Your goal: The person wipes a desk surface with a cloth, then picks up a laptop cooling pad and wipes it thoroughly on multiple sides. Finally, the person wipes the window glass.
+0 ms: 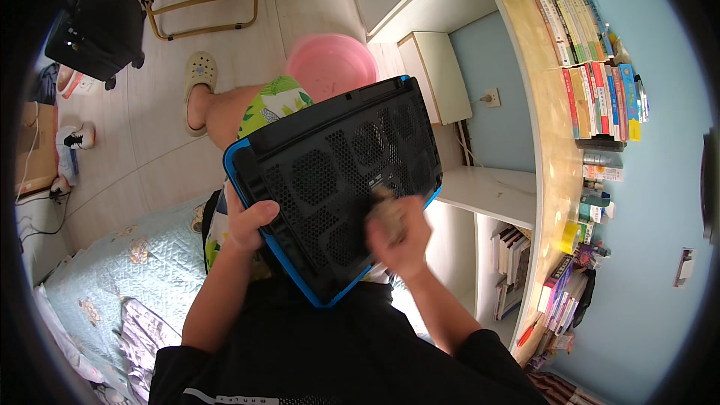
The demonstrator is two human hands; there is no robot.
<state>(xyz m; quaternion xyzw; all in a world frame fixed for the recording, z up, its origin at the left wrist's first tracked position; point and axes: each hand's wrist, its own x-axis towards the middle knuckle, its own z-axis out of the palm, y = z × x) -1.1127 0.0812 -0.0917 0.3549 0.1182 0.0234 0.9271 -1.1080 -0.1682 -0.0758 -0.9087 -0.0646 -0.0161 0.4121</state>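
Observation:
A black laptop cooling pad (315,180) with blue edging and honeycomb fan grilles lies tilted across my lap, over leaf-patterned shorts (275,102). My left hand (251,220) grips its left edge, thumb on top of the black face. Over the lower right of the grilles is my right hand (400,230), blurred and closed on a crumpled beige-grey cloth (389,215). The cloth is at the pad's surface; its exact contact is too blurred to tell. Beyond the pad's far edge, a pink plastic basin (332,64) stands on the floor.
To the right runs a wooden desk top (520,67) bearing books (602,101), with white shelves (489,194) below. A folding chair (197,5) and a black suitcase (93,28) stand at the upper left. A bed with a light blue quilt (107,247) is at the lower left.

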